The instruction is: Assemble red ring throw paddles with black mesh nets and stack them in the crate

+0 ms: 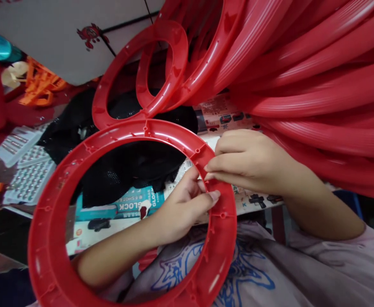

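Note:
A large red plastic ring [223,243] with a hollow, ribbed channel faces up in front of me. My left hand [187,204] reaches through the ring's opening and grips its right side, thumb on the channel and fingers curled at the inner edge. On the same side of the ring, my right hand [247,160] comes in from the right with its fingers pinched together over the channel. Whatever lies between those fingertips is too small or hidden to name.
More red rings [180,55] lean behind, beside a large stack of red curved pieces [317,76]. Black cloth [103,179] lies under the ring. Trays of small shiny balls [30,181] and orange parts [41,83] are at the left. Printed boxes [119,207] lie below.

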{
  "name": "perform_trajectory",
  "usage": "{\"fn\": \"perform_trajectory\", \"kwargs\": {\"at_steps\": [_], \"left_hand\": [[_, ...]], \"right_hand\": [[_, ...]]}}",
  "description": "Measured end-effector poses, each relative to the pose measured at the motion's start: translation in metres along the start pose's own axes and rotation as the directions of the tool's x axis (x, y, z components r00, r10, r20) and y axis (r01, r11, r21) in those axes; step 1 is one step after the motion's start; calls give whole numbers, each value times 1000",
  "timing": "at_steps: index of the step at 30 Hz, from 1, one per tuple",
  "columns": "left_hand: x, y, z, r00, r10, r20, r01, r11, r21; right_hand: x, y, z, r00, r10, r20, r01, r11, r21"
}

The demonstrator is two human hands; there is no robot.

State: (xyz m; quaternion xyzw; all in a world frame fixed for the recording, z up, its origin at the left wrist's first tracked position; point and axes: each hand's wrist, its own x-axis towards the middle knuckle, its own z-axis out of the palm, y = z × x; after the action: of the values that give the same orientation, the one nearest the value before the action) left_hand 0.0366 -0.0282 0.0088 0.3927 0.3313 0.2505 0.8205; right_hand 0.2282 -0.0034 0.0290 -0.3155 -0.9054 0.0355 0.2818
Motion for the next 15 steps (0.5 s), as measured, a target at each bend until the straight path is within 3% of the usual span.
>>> {"fn": "perform_trajectory", "kwargs": {"at_steps": [7, 15], "left_hand": [[-1, 0, -1, 985, 25, -170, 17, 970, 243], [-3, -8, -5, 998, 58, -35, -37, 903, 428]], "right_hand": [[0, -2, -4, 997, 59, -44, -59, 998, 1], [2, -8, 1, 997, 47, -57, -45, 999, 21]]}}
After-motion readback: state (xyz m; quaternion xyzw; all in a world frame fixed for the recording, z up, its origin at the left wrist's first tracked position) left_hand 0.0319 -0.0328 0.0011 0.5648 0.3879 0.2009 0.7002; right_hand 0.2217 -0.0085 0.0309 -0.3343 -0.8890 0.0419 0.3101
